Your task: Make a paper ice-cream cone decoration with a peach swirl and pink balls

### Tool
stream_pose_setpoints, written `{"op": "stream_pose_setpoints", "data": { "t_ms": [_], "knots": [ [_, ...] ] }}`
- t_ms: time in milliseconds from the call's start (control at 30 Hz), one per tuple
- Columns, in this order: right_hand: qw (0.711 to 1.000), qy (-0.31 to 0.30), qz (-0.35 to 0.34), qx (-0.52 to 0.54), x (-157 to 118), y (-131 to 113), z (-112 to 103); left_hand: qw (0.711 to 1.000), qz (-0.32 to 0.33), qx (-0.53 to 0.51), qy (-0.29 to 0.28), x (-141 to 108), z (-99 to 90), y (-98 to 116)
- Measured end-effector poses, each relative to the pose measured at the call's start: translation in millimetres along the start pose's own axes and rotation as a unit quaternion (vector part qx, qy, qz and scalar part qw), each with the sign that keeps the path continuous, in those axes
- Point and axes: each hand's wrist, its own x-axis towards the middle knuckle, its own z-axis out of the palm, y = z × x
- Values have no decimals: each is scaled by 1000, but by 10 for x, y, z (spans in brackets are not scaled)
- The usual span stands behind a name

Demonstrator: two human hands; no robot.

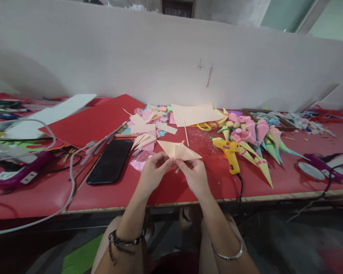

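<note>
Between my two hands is a piece of folded cream paper, its pointed ends spreading out to the left and right. My left hand pinches its near edge with thumb and fingers. Close beside it, my right hand grips the same edge, the two thumbs almost meeting at the middle. Just beyond the paper a thin white stick lies on the red table. A black phone rests left of my hands, and a yellow glue gun lies to their right.
Paper scraps and a cream sheet lie at the back. Several paper cones are heaped on the right. Red card covers the back left. A white cable runs along the left, near a purple power strip.
</note>
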Motion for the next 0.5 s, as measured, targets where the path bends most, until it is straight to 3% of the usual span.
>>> {"op": "stream_pose_setpoints", "data": {
  "t_ms": [167,367,500],
  "knots": [
    [1000,13,-9,-17,-10,-28,-20,998,-7,64,1,-7,7,48],
    [999,-22,-13,-36,-13,-39,-62,986,79,144,-13,6,-29,30],
    [993,-34,-36,-103,-10,-43,-99,973,106,202,-35,13,-67,7]
  ]
}}
